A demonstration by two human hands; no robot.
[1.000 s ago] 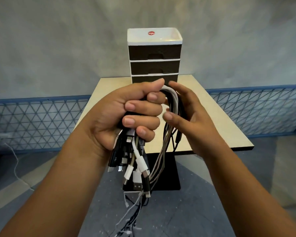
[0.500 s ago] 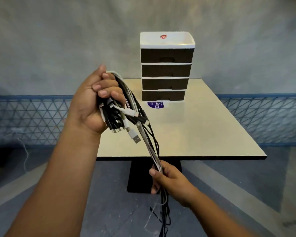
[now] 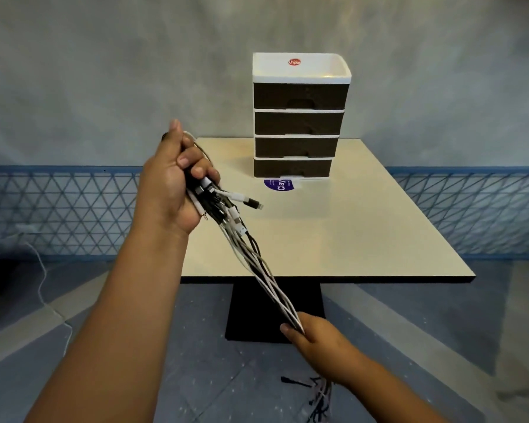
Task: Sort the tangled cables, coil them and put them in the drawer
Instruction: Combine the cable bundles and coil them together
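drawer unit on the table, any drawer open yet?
All shut. The four dark fronts of the drawer unit sit flush in the white frame; none is pulled out.

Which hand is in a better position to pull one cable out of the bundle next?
The right hand, probably: it grips the strands low, where they are spread. The left hand clamps the cable bundle at the plug ends.

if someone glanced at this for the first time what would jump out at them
A bundle of black and white cables pulled taut in mid-air, the left hand gripping its plug end up high, the right hand gripping it lower, near the table's front edge. Behind, a four-drawer unit stands on the table, all drawers closed.
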